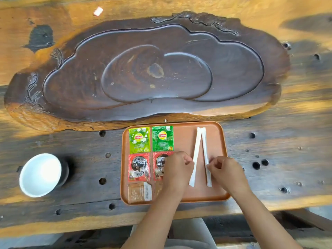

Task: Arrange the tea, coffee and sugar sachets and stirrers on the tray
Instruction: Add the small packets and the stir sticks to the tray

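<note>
An orange-brown tray (218,193) lies near the table's front edge. On its left half sit two green Lipton tea sachets (139,139) (162,138), below them two red Nescafe coffee sachets (138,166) (159,164), and at the bottom a brown sugar sachet (139,193) with a second one mostly hidden under my left wrist. Two white paper-wrapped stirrers (196,153) (205,155) lie on the right half, touching at the top and spread apart at the bottom. My left hand (177,168) pinches the left stirrer. My right hand (224,169) pinches the right stirrer.
A large dark carved wooden tea board (147,69) fills the table behind the tray. A white bowl (40,175) stands to the left on the plank table, which has several holes. A small white scrap (98,11) lies far back.
</note>
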Tool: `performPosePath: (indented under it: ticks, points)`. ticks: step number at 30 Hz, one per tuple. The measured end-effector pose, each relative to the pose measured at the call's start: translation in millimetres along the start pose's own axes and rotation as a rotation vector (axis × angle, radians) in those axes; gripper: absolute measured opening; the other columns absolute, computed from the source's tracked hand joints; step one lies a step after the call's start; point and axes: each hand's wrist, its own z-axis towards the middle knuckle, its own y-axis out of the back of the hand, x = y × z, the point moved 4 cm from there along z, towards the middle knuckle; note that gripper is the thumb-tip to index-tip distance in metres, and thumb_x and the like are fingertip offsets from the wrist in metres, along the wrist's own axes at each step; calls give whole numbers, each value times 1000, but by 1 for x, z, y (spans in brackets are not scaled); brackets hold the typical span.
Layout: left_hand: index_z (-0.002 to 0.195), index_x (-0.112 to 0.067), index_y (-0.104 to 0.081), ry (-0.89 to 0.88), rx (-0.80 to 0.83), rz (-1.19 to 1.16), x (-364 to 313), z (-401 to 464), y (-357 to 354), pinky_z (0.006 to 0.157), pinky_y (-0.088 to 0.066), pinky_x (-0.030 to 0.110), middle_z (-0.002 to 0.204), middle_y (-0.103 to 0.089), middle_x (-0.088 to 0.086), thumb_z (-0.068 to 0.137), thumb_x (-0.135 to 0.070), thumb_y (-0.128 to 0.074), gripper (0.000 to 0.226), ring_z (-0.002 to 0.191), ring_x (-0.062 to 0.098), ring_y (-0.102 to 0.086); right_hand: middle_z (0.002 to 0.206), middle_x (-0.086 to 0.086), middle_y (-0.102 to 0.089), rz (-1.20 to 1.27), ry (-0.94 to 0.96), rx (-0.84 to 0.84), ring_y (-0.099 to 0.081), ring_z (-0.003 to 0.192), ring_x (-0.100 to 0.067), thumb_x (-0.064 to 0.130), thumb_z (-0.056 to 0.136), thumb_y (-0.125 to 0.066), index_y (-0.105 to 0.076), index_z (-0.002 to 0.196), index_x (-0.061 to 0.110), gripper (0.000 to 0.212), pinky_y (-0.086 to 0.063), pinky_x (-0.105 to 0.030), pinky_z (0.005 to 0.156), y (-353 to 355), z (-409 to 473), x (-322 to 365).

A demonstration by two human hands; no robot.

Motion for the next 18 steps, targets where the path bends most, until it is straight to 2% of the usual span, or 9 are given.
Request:
performPosePath:
  ticks: [3, 6, 7, 8, 9, 11, 14, 16, 18]
  points:
    - [72, -8, -65, -81, 6, 197, -3, -1, 0, 59, -49, 28, 73, -67, 4, 79, -4, -57, 12, 68, 18, -61, 64, 7, -56, -101, 27, 9, -51, 64, -16, 25, 85, -59, -48, 57, 28, 30, -36, -26, 51, 0, -1, -3]
    - [71, -10, -59, -454, -141, 578, -19, -8, 6, 47, -47, 28, 71, -63, 5, 66, -1, -68, 14, 61, 23, -59, 79, 0, -62, -235, 223, -249, -57, 70, -23, 21, 80, -66, -60, 74, 19, 9, -37, -25, 51, 14, -10, 2]
    - [78, -11, -63, -566, -155, 627, -21, -10, 6, 51, -52, 28, 78, -67, 6, 61, -4, -74, 21, 67, 25, -64, 86, -2, -65, -285, 338, -340, -59, 75, -24, 18, 77, -68, -64, 83, 17, 8, -39, -26, 53, 18, -13, 4]
    - [92, -11, -66, -647, -126, 653, -22, -12, 4, 65, -56, 32, 92, -70, 7, 59, -10, -78, 35, 82, 25, -67, 99, -4, -67, -333, 450, -382, -61, 85, -26, 17, 77, -67, -65, 95, 14, 19, -44, -30, 59, 18, -14, 5]
    - [108, -10, -64, -700, -67, 689, -18, -12, 1, 84, -52, 35, 111, -68, 9, 59, -17, -80, 52, 102, 25, -64, 115, -6, -65, -380, 556, -354, -58, 102, -27, 19, 79, -61, -63, 109, 13, 31, -46, -36, 75, 16, -13, 3]
    - [130, -9, -49, -753, 48, 823, -8, -11, -2, 105, -29, 39, 138, -50, 8, 60, -33, -80, 80, 129, 22, -44, 141, -5, -49, -474, 714, -250, -38, 130, -23, 26, 83, -46, -52, 130, 12, 49, -29, -39, 104, 8, -9, -3]
    - [142, -7, -30, -751, 190, 984, -1, -9, -6, 111, -8, 42, 152, -25, 11, 67, -45, -72, 94, 140, 23, -20, 149, -3, -37, -635, 808, -104, -20, 140, -15, 34, 87, -38, -40, 140, 12, 57, -16, -39, 112, -2, 0, -14]
    - [146, -8, -10, -751, 238, 973, 2, -7, -10, 110, 10, 38, 155, 0, 8, 80, -44, -61, 91, 143, 21, 1, 148, -3, -38, -687, 827, -48, -21, 140, -14, 38, 88, -37, -39, 140, 11, 59, -14, -36, 113, -3, 5, -17]
    - [146, -8, -5, -759, 229, 987, 3, -4, -13, 109, 15, 35, 155, 5, 8, 83, -43, -57, 89, 142, 20, 8, 147, -3, -39, -706, 830, -30, -25, 140, -16, 41, 88, -36, -39, 140, 11, 60, -15, -36, 113, -3, 9, -18]
